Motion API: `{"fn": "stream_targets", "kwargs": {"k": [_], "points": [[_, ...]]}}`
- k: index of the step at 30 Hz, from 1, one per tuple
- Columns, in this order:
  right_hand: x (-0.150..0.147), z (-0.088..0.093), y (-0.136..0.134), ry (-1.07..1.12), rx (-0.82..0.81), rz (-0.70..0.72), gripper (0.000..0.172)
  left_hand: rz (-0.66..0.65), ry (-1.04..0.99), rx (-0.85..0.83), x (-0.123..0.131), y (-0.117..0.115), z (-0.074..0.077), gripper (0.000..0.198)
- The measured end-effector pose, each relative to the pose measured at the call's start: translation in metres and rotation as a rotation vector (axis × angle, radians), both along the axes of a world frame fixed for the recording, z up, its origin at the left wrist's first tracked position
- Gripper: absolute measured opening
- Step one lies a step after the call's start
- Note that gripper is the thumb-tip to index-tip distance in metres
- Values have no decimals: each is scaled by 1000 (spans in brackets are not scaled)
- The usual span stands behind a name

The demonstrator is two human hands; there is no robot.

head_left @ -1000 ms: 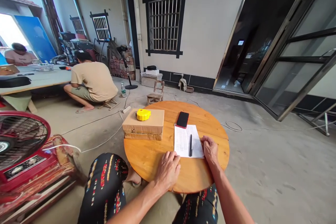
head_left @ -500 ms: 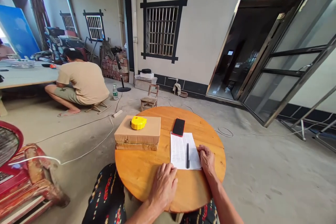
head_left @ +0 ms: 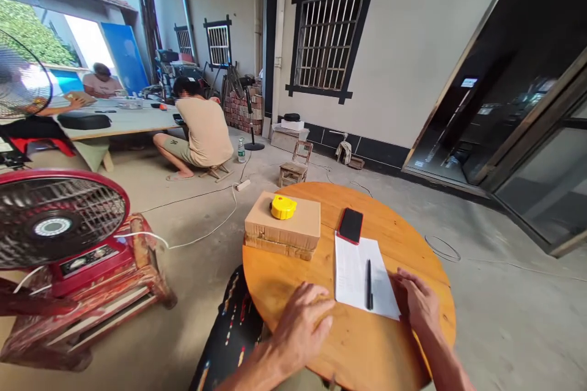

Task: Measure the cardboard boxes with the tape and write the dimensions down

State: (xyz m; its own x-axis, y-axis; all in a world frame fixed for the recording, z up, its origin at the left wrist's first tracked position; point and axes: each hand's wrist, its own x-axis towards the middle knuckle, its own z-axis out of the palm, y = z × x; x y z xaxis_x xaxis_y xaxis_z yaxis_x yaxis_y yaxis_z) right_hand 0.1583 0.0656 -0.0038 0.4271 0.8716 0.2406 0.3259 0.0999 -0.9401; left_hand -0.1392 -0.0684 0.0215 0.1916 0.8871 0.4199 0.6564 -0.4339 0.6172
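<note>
While the left hand [head_left: 305, 324] has its fingers loosely spread and the right hand [head_left: 417, 299] is parted and half-curled, one white, faintly printed sheet [head_left: 353, 272] lies between them on the tabletop [head_left: 355, 342] — long axis far to near. One slim black pen [head_left: 369, 286] runs likewise on it; one red-edged phone [head_left: 351, 225] sits at its far edge.
</note>
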Motion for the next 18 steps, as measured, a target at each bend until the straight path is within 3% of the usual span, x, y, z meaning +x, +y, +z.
{"fn": "stream_targets", "kwargs": {"k": [2,4,6,7,10,13,16,18], "points": [[2,9,3,42,-23,-50,27,123,-133,145,-37,3,12,31],[-8,24,7,54,-25,-67,30,357,-256,232,-79,12,24,29],[-36,44,12,35,4,11,32,598,-403,216,-117,29,33,29],[-57,54,16,9,27,134,34,651,-437,205,-132,40,36,33],[-138,84,27,-120,74,435,36,707,-509,123,-161,74,35,45],[-218,105,41,-355,223,679,47,698,-573,7,-170,101,25,48],[-273,114,55,-598,212,746,68,654,-628,-92,-169,114,17,49],[-293,116,60,-683,156,776,70,606,-661,-139,-166,116,15,48]]}}
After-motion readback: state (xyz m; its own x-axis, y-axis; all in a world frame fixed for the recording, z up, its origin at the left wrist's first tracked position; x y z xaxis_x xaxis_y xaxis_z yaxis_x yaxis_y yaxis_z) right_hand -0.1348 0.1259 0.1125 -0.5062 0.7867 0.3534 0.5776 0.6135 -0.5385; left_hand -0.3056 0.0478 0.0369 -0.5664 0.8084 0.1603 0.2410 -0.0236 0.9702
